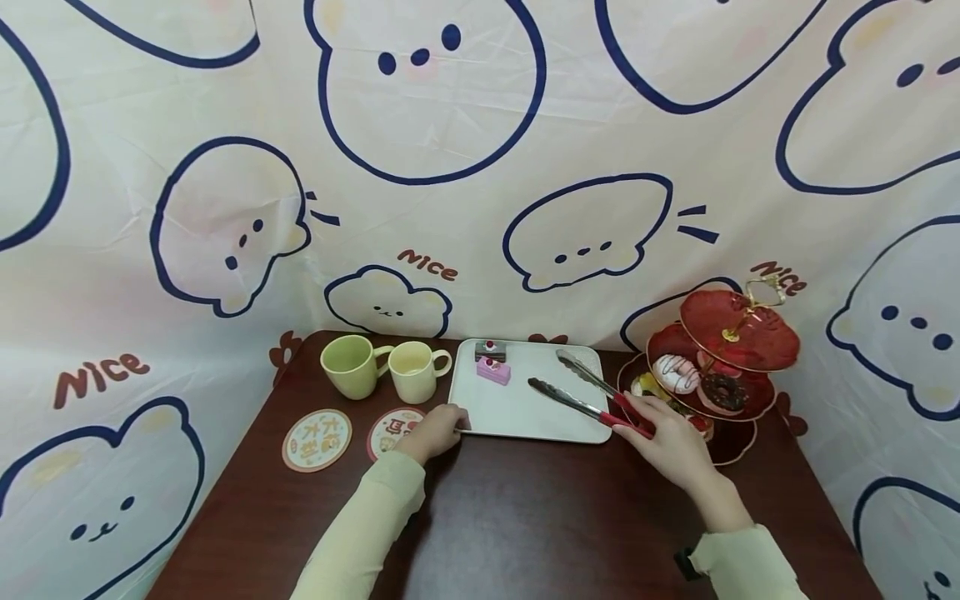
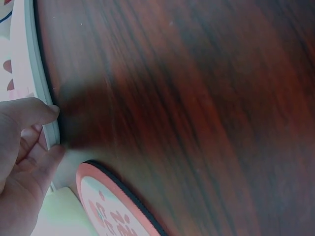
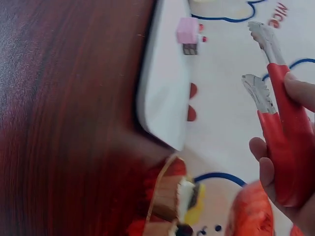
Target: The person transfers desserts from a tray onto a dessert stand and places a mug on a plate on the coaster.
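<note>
A white rectangular tray (image 1: 517, 408) lies at the back of the table, with a pink cake slice (image 1: 493, 372) and a dark cake slice (image 1: 491, 351) near its left end. At the tray's front left corner my left hand (image 1: 437, 429) pinches the rim between thumb and fingers; the left wrist view shows this grip on the tray edge (image 2: 42, 73). My right hand (image 1: 667, 437) holds red-handled metal tongs (image 1: 577, 400) over the right part of the tray. The tongs' arms are spread, nothing between their tips (image 3: 258, 88).
Right of the tray stands a tiered red stand (image 1: 757, 337) bearing a white-iced donut (image 1: 676, 373), a chocolate donut (image 1: 722, 392) and other pastries. Left are a green mug (image 1: 349, 367), a cream mug (image 1: 414, 372), a round coaster (image 1: 317, 440) and a red-rimmed coaster (image 1: 386, 427).
</note>
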Demonstrator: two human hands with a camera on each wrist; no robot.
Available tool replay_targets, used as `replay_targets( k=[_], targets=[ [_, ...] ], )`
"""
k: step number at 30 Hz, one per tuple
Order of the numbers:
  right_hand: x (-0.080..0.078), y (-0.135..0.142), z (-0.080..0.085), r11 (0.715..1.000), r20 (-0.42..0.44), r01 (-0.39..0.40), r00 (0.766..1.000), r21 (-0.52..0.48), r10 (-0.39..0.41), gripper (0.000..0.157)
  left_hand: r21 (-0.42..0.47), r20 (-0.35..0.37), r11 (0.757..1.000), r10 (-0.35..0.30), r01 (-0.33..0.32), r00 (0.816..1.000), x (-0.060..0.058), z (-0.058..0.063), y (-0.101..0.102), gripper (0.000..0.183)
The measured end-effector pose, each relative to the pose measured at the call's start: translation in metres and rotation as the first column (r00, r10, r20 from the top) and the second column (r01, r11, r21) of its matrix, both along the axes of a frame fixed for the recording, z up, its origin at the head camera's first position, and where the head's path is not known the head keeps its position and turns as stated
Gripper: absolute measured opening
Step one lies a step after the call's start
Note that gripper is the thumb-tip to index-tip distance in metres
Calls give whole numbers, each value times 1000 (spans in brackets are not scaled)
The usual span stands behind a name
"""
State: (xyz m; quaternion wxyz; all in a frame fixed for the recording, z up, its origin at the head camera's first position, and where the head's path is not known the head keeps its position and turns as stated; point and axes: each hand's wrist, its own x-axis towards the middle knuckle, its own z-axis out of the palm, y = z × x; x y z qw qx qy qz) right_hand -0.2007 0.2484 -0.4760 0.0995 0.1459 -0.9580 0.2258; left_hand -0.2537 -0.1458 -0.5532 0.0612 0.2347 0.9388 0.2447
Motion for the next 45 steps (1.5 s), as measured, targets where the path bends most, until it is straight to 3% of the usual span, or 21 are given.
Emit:
replay_targets(
  k=[7,21,27,36,45],
  targets=[
    [-22,-15,-20,997,0,-79,997,8,79,63,6,9,1000,12,-12,1000,0,0,0,17],
    [-49,-43,-41,997,161,-71,984,-32,75,70,10,17,1000,16,-16,1000,0,-3,0,17],
    [-56,-57,-48,996,175,-68,982,-61,77,68,8,-13,1000,4,-4,1000,0,-5,-1,18],
    [-64,-72,-60,997,231,-72,970,-25,76,67,13,6,1000,18,-18,1000,4,1,1,19],
    [-69,-86,-61,998,292,-51,955,-37,60,57,16,10,1000,20,-20,1000,4,3,2,19]
  ],
)
